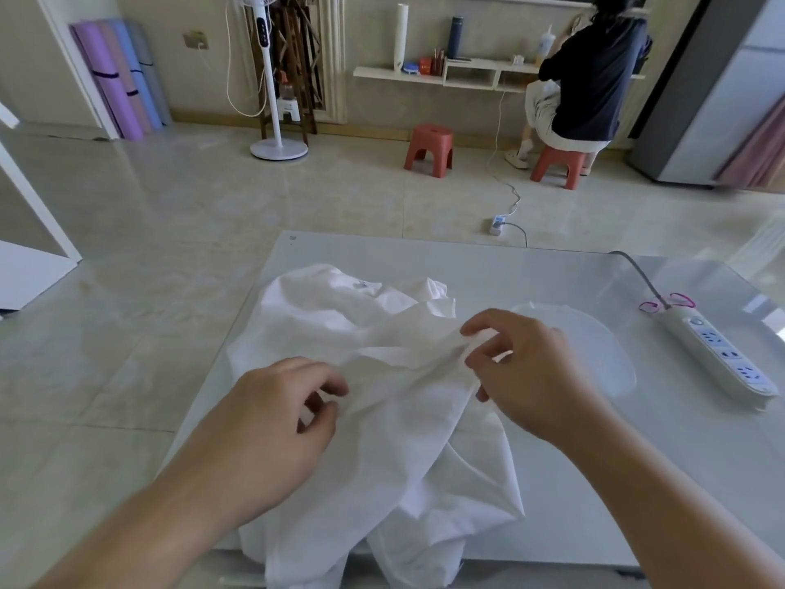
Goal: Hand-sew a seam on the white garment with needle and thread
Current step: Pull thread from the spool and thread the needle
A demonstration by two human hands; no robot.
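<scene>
The white garment lies crumpled on the desk; both hands pinch a raised fold, left hand beside right hand; a power strip sits right

Both hands pinch a raised fold of the white garment on the bench: left hand, right hand. A power strip lies right.

a white power strip lies on the desk; beyond, two red stools, a standing fan, rolled mats.
</scene>
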